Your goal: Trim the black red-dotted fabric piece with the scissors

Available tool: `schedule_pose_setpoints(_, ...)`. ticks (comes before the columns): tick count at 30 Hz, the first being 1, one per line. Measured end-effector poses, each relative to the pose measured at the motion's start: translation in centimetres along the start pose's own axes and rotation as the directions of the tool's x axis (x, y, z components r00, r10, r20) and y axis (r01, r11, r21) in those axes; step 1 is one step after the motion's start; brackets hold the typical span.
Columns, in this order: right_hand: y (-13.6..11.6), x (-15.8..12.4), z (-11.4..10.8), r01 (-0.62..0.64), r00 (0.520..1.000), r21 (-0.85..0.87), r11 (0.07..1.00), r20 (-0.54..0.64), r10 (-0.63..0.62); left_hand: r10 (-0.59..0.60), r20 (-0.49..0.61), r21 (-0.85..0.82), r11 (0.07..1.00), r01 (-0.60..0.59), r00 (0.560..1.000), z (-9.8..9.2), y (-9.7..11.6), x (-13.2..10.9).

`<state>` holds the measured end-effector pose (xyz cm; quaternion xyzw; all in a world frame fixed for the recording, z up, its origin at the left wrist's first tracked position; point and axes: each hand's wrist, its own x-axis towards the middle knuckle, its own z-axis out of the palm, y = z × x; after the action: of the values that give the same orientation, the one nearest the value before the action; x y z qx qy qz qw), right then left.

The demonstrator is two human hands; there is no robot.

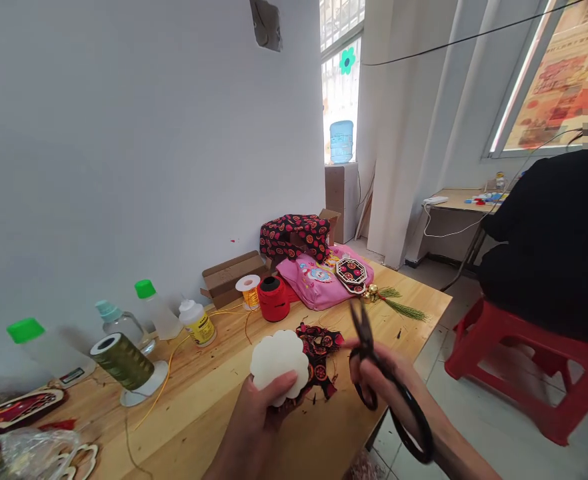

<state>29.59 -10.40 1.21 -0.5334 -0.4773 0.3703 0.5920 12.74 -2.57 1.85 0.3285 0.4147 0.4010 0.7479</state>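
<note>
My left hand (pixel 269 407) is closed on a white scallop-edged disc (pixel 280 360), its thumb lying across the face. Dark patterned fabric (pixel 319 340) with red and orange motifs shows beyond the disc's right edge; whether it is joined to the disc I cannot tell. In my right hand (pixel 379 373) is a pair of black-handled scissors (pixel 364 330), blades pointing up and apart from the fabric. Just past the disc stands a red thread spool (pixel 274 300).
Along the wall are a glue bottle (pixel 197 323), a green thread cone (pixel 123 362) and green-capped bottles (pixel 157 310). A pink bag (pixel 314 283) and an octagonal ornament (pixel 351 275) lie at the table's far end. A person in black (pixel 554 240) sits on a red stool (pixel 529 353) at right.
</note>
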Motion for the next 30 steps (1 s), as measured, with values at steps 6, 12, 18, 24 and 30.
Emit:
schedule_pose_setpoints(6,-0.1,-2.4,-1.1,0.084,0.992,-0.415,0.906,0.122,-0.036,0.105,-0.033,0.025,0.994,-0.104,0.994,0.3,-0.1,0.2)
schedule_pose_setpoints(12,-0.6,-2.0,-0.2,0.086,0.970,-0.578,0.812,0.235,0.065,0.073,-0.047,-0.061,0.995,-0.076,0.996,0.6,-0.1,-0.1)
schedule_pose_setpoints(18,-1.1,-1.5,0.9,0.060,0.964,-0.602,0.796,0.242,0.110,0.043,0.011,-0.086,0.995,-0.042,0.999,0.3,-0.4,-0.1)
schedule_pose_setpoints(24,-1.1,-1.3,1.1,0.045,0.959,-0.557,0.829,0.256,0.121,0.064,0.008,-0.121,0.991,-0.063,0.998,0.6,-0.5,-0.4)
schedule_pose_setpoints(30,-0.8,-1.2,1.2,0.044,0.959,-0.496,0.867,0.264,0.103,0.060,-0.002,-0.122,0.991,-0.060,0.998,0.8,-0.5,-0.5)
